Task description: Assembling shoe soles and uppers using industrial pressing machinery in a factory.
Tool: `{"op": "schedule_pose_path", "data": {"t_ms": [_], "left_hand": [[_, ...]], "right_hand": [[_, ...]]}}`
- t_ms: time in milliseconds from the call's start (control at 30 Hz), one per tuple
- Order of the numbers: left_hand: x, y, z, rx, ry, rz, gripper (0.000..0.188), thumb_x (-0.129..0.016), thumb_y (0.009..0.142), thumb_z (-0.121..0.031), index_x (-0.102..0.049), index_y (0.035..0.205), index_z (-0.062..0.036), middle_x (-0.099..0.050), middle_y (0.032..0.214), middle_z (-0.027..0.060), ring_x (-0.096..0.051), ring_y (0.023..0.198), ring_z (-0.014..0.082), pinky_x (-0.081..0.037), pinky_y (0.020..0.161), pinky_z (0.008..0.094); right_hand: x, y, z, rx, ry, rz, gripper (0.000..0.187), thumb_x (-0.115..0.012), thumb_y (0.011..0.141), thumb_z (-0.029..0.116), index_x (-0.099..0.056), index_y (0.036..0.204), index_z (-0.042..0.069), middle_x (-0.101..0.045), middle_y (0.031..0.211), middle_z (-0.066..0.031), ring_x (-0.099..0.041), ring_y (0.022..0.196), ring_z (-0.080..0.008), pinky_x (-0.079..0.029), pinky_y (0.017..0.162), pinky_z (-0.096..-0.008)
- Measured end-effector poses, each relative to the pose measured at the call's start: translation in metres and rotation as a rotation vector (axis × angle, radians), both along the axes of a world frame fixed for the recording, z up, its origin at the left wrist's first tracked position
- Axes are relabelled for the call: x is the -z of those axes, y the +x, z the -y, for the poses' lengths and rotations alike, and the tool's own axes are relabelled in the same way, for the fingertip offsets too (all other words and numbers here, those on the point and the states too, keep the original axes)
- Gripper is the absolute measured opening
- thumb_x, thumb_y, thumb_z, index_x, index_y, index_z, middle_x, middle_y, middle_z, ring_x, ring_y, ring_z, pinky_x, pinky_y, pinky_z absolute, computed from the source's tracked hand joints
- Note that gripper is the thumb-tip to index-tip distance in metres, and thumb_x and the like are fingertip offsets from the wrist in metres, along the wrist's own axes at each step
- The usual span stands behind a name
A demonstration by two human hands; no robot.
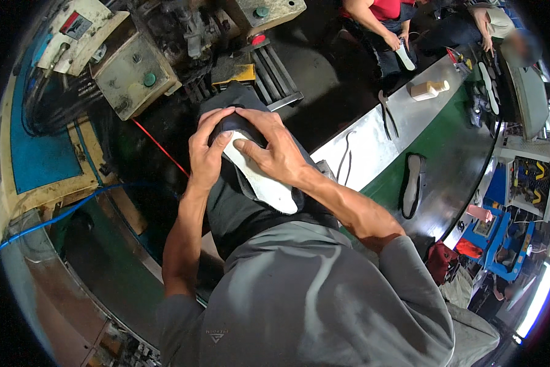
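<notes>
A dark shoe upper (pixel 248 183) lies bottom up across my lap, with a white insole (pixel 259 178) showing along its underside. Around the toe end, my left hand (pixel 207 144) grips the dark edge from the left, its thumb on the white surface. My right hand (pixel 275 147) holds the same end from the right, its thumb pressed on the insole near the toe. Fingertips of both hands meet at the far tip. The heel end points toward my waist. Whether a last sits inside the upper is hidden.
Grimy machines with a green-buttoned box (pixel 134 79) stand ahead on the left. To the right runs a metal-edged green conveyor (pixel 372 159) bearing pincers (pixel 387 115), a plastic bottle (pixel 429 90) and a dark shoe (pixel 414 185). Beyond it, a co-worker's hands (pixel 397 41) hold another white-bottomed shoe.
</notes>
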State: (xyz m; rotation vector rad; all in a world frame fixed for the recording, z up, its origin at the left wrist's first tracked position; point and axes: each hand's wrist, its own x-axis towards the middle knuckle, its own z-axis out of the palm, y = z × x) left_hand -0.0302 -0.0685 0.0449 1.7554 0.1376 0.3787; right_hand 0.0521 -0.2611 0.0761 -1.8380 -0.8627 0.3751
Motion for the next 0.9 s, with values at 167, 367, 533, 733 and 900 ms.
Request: {"op": "schedule_pose_path", "data": {"t_ms": [167, 367, 533, 733, 900], "left_hand": [[0.002, 0.009, -0.011, 0.166, -0.292, 0.003, 0.048, -0.073, 0.101, -0.022, -0.069, 0.142, 0.0025, -0.064, 0.144, 0.0142, -0.059, 0.137, 0.0251, -0.042, 0.119, 0.0371], [0.003, 0.020, -0.001, 0.281, -0.442, -0.004, 0.050, -0.074, 0.102, -0.019, -0.066, 0.146, 0.0036, -0.059, 0.149, 0.0130, -0.055, 0.141, 0.0231, -0.040, 0.121, 0.0356], [0.016, 0.026, 0.011, 0.189, -0.474, -0.121, 0.043, -0.070, 0.106, -0.015, -0.066, 0.145, 0.0028, -0.064, 0.142, 0.0126, -0.059, 0.135, 0.0219, -0.044, 0.117, 0.0342], [0.020, 0.040, 0.041, 0.046, -0.518, -0.259, 0.049, -0.064, 0.110, -0.013, -0.056, 0.155, 0.0041, -0.061, 0.153, 0.0164, -0.057, 0.140, 0.0234, -0.042, 0.121, 0.0359], [0.046, 0.020, 0.065, 0.064, -0.925, -0.103, 0.059, -0.057, 0.116, -0.027, -0.042, 0.165, 0.0034, -0.052, 0.162, 0.0167, -0.051, 0.147, 0.0245, -0.038, 0.125, 0.0386]], "right_hand": [[0.003, 0.039, 0.039, -0.151, 0.090, -0.735, 0.090, -0.076, 0.104, 0.044, -0.031, 0.174, 0.009, -0.043, 0.170, -0.0224, -0.041, 0.158, -0.0325, -0.033, 0.130, -0.0452], [0.003, 0.051, 0.034, -0.252, 0.009, -0.518, 0.105, -0.082, 0.099, 0.045, -0.024, 0.173, 0.000, -0.040, 0.171, -0.0272, -0.038, 0.160, -0.0365, -0.032, 0.131, -0.0456], [0.027, 0.042, 0.027, -0.176, -0.050, -0.304, 0.102, -0.082, 0.100, 0.042, -0.025, 0.171, -0.004, -0.043, 0.168, -0.0288, -0.043, 0.156, -0.0354, -0.036, 0.128, -0.0442], [0.032, 0.048, 0.035, -0.058, 0.004, -0.586, 0.090, -0.080, 0.101, 0.035, -0.033, 0.172, 0.008, -0.052, 0.160, -0.0234, -0.053, 0.144, -0.0314, -0.043, 0.120, -0.0401], [0.053, 0.055, 0.048, -0.041, 0.205, -0.851, 0.084, -0.081, 0.101, 0.029, -0.037, 0.172, 0.015, -0.060, 0.147, -0.0161, -0.060, 0.131, -0.0257, -0.052, 0.109, -0.0380]]}}
